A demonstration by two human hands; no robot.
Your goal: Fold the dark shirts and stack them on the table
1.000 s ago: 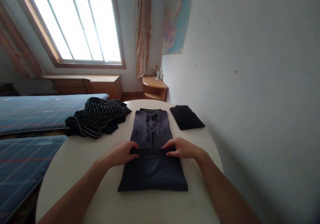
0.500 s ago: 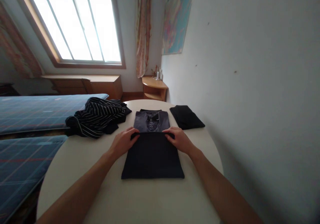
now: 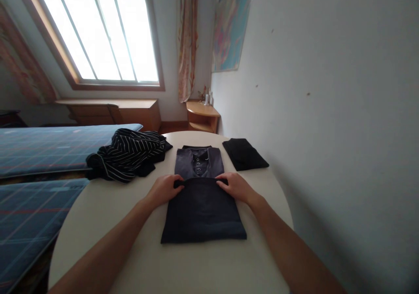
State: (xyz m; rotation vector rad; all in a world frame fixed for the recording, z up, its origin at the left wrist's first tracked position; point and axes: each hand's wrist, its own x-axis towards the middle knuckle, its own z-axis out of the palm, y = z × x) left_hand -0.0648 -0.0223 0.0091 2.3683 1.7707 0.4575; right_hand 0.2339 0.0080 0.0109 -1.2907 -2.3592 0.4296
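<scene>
1. Navy button-placket shirt (image 3: 203, 213), centred in the head view: it lies face up on a round white table (image 3: 196, 270), its lower part turned up over the front, leaving the slate-grey chest and small round buttons (image 3: 198, 163) showing beyond.
2. Left hand (image 3: 163, 190), same view: thumb and fingers are closed on the left end of the turned-up edge; how firmly, I cannot tell.
3. Right hand (image 3: 238, 187): thumb and fingertips pinch the right end of that edge, level with the left.
4. Spatially, the shirt's long axis runs away from the person, while the pinched edge crosses it from hand to hand. The collar lies beyond the fingers, the fold on the near side; neither hand is clearly nearer.
5. Around it, a crumpled striped garment (image 3: 131, 152) lies far left and a folded black garment (image 3: 245, 155) far right, both apart from the hands.
</scene>
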